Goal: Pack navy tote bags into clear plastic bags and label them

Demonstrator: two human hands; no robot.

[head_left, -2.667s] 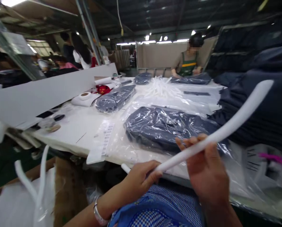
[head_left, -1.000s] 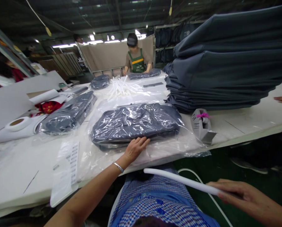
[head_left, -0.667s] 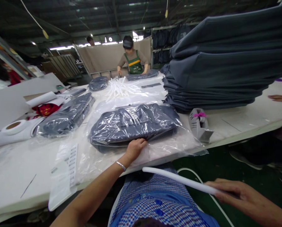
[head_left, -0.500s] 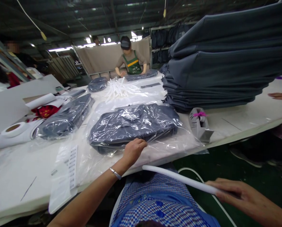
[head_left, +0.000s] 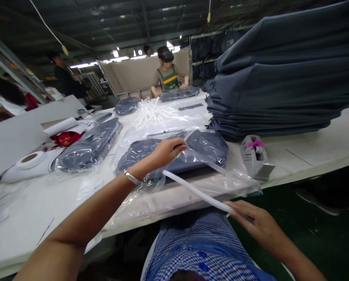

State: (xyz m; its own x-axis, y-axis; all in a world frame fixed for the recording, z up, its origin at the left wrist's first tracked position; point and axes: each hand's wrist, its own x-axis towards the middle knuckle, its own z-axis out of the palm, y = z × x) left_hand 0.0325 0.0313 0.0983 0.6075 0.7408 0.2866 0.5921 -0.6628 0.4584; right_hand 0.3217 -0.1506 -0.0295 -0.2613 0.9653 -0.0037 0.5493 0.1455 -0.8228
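Observation:
A dark blue-grey fabric bag point(head_left: 211, 144) lies inside a clear plastic bag point(head_left: 240, 181) on the table in front of me. My left hand point(head_left: 170, 150) pinches the rim of the plastic and holds it up above the fabric bag. Low on the right, my right hand point(head_left: 252, 218) is closed around a long white flexible tube point(head_left: 195, 190). The tube's far tip points up and left, close to the raised plastic and the near side of the fabric bag; I cannot tell whether it is inside the opening.
A tall stack of dark fabric bags point(head_left: 268, 86) rises at the right, with a tape dispenser point(head_left: 254, 156) beside it. White strips point(head_left: 153, 111) lie heaped farther back. Another wrapped bag point(head_left: 89, 146) and a white roll point(head_left: 30, 162) are left. A co-worker point(head_left: 170, 74) works opposite.
My left hand has lifted the plastic edge up and away from the table's front. My right hand has brought the white tube up and left, its tip now over the table's near side.

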